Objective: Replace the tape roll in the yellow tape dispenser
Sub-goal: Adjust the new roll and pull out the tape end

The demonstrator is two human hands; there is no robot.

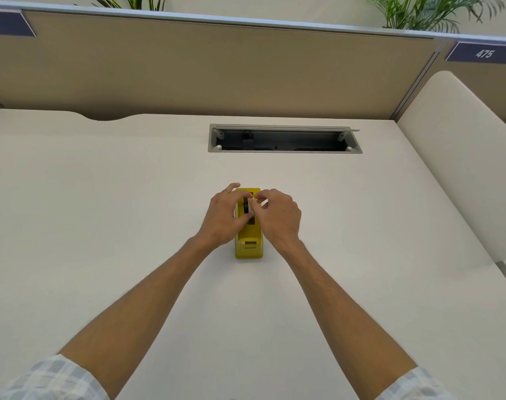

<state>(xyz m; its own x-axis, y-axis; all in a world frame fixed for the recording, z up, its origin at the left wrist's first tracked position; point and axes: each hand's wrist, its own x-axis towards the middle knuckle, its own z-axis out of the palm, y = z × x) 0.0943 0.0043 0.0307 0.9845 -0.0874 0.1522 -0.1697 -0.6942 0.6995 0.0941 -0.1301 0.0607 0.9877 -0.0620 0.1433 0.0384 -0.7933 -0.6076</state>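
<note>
The yellow tape dispenser (249,243) stands on the white desk, its cutter end toward me. A dark tape roll (246,205) sits in its open slot, mostly hidden by my fingers. My left hand (223,216) wraps the dispenser's left side, thumb at the roll. My right hand (276,216) hovers over the right side, its fingertips pinching at the top of the roll. Whether the roll is seated or lifted I cannot tell.
An open cable tray (285,138) is set into the desk (101,212) behind the dispenser. A beige partition (217,67) closes the back, and a white side panel (453,168) rises at the right.
</note>
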